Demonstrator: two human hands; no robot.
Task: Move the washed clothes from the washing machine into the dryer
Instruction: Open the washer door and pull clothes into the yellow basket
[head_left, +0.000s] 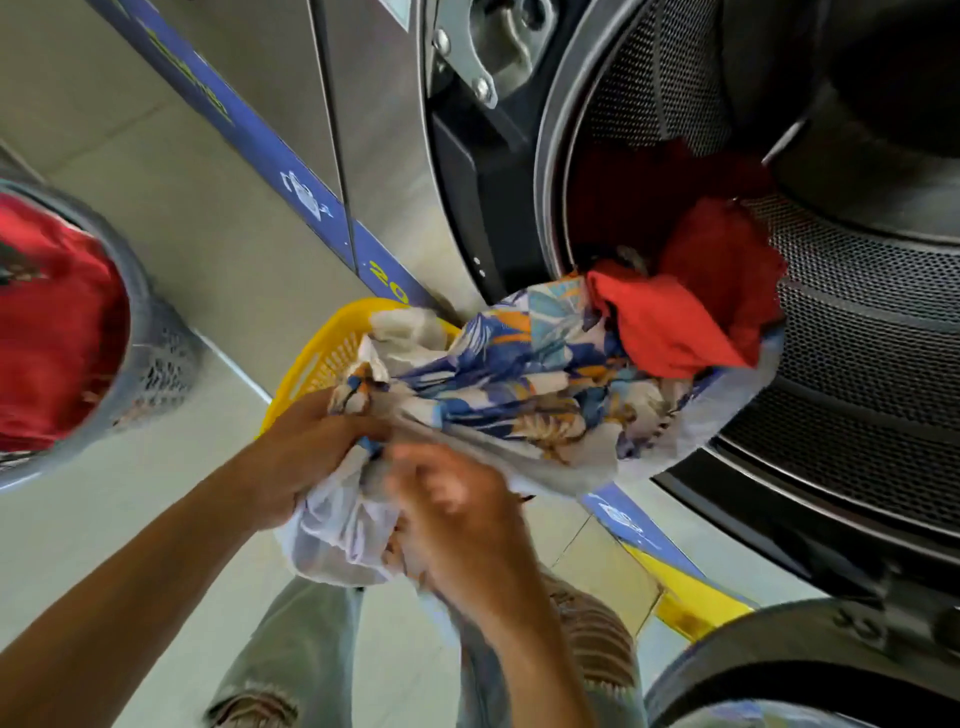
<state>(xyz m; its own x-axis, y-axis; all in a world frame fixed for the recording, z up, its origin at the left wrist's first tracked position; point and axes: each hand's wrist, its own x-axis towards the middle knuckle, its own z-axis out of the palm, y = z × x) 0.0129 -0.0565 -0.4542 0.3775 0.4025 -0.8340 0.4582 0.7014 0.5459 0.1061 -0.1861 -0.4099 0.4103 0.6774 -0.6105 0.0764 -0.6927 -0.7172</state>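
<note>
A blue, orange and white floral cloth (519, 374) stretches from the open drum (857, 322) of the machine on the right down toward me. My left hand (306, 441) grips its near end, bunched with a white mesh piece (343, 535). My right hand (457, 525), blurred, holds the same bundle from the right side. Red clothes (691, 301) lie on the floral cloth at the drum's mouth. A yellow laundry basket (317, 358) stands on the floor just behind my hands, with pale cloth in it.
A grey mesh basket (156, 353) with red clothes stands at the left. The machine's open round door (779, 670) juts out at the lower right. Steel machine fronts (363, 130) with a blue strip run along the back. My legs are below, on the tiled floor.
</note>
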